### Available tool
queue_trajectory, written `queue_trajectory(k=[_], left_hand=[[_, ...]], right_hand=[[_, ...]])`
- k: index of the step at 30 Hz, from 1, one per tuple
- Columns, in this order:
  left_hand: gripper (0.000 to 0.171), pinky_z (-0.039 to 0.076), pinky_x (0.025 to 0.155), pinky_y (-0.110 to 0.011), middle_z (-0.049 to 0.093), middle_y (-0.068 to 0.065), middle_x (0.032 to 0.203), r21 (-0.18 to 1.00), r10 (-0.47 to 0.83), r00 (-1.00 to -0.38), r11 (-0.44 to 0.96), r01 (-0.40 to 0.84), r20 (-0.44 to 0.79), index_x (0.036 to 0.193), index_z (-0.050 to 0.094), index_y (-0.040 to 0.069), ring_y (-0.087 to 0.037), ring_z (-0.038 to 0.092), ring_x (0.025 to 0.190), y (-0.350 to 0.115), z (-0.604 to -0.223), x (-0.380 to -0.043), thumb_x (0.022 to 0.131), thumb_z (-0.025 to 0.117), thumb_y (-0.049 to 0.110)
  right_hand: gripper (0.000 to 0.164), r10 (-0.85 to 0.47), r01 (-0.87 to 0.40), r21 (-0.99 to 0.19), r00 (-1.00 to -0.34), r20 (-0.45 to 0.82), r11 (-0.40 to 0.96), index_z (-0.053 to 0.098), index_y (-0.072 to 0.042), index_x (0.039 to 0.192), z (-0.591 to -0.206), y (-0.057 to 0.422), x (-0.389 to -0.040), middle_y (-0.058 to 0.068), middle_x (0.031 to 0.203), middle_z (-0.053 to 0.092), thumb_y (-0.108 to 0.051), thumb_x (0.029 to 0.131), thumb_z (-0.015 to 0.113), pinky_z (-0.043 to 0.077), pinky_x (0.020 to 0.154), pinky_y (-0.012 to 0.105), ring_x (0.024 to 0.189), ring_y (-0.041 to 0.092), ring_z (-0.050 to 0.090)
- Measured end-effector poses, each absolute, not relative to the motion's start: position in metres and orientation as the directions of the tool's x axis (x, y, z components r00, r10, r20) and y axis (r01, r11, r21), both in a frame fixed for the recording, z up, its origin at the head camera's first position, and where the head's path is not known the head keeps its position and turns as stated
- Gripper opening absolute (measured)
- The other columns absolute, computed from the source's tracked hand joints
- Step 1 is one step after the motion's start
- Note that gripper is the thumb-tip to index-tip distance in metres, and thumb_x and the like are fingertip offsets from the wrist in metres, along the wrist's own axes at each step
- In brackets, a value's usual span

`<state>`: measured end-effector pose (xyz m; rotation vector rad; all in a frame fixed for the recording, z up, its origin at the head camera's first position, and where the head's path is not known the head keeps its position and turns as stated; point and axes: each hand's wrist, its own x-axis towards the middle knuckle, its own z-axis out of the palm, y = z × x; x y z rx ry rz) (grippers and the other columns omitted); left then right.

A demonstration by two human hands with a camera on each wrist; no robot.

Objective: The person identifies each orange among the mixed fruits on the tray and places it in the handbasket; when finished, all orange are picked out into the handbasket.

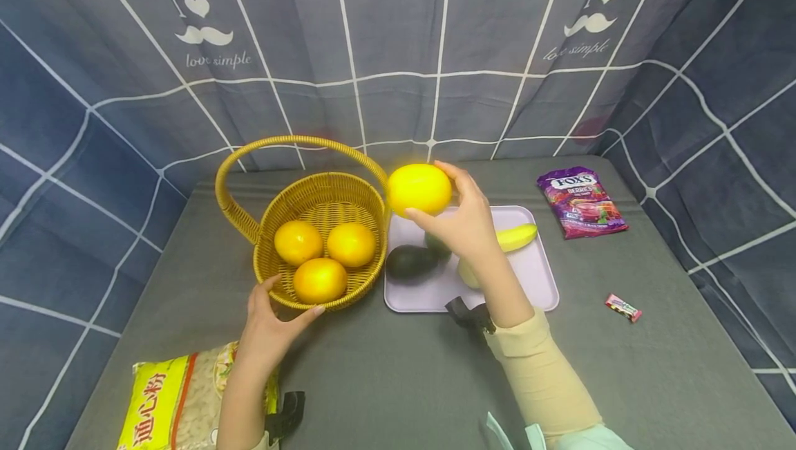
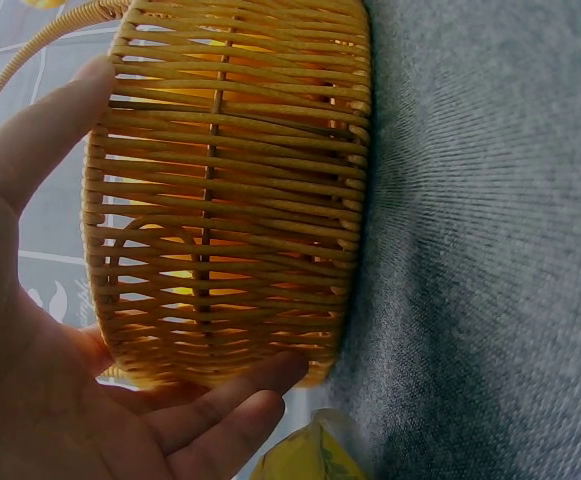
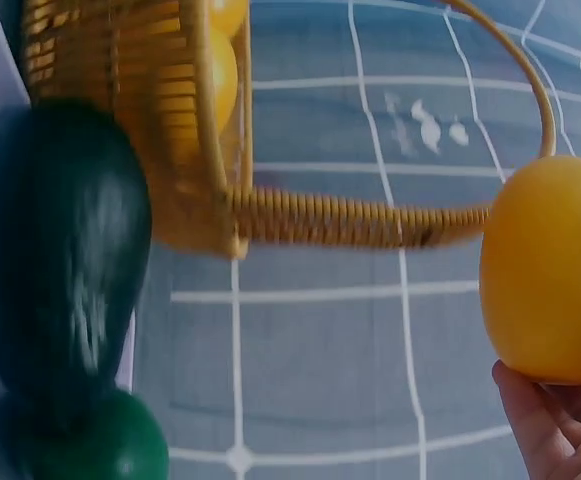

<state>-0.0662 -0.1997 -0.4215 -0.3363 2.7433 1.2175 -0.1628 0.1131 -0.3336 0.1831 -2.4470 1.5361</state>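
Observation:
My right hand (image 1: 468, 218) holds an orange (image 1: 419, 189) between thumb and fingers, raised above the tray beside the basket's right rim. In the right wrist view the same orange (image 3: 552, 270) is a smooth oval. The wicker basket (image 1: 271, 225) stands upright with its handle arching over the back; three more oranges (image 1: 320, 280) lie inside. My left hand (image 1: 269, 329) grips the basket's near left side, the thumb at the rim and the fingers along the woven wall (image 2: 240, 200).
A lilac tray (image 1: 541, 284) carries a dark avocado (image 1: 410, 263), a banana (image 1: 517, 237) and other produce partly hidden by my right arm. A purple candy bag (image 1: 582, 202) and a small wrapped candy (image 1: 623, 307) lie right. A pasta bag (image 1: 180, 398) lies front left. Patterned cloth (image 1: 398, 42) stands behind.

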Motion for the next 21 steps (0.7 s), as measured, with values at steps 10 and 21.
queue_trajectory(k=[10, 21], left_hand=[[0.114, 0.029, 0.101, -0.064, 0.006, -0.020, 0.156, 0.714, -0.153, -0.965, 0.650, -0.261, -0.213, 0.153, 0.010, 0.015, -0.045, 0.021, 0.138, -0.201, -0.422, -0.066, 0.072, 0.070, 0.069], [0.113, 0.029, 0.101, -0.064, 0.009, -0.021, 0.155, 0.720, -0.138, -0.969, 0.650, -0.243, -0.203, 0.153, 0.011, 0.012, -0.045, 0.019, 0.138, -0.201, -0.420, -0.066, 0.074, 0.069, 0.067]], right_hand=[[0.079, -0.124, -0.387, -0.823, -0.921, 0.370, 0.417, 0.051, -0.016, 0.137, -0.336, 0.079, -0.155, -0.003, 0.132, 0.053, -0.036, 0.069, 0.087, 0.045, 0.094, 0.038, 0.111, 0.017, 0.054], [0.082, -0.241, -0.425, -0.806, -0.904, 0.353, 0.412, 0.050, -0.019, 0.139, -0.336, 0.048, -0.156, -0.003, 0.131, 0.054, -0.043, 0.068, 0.086, 0.048, 0.090, 0.037, 0.110, 0.015, 0.055]])
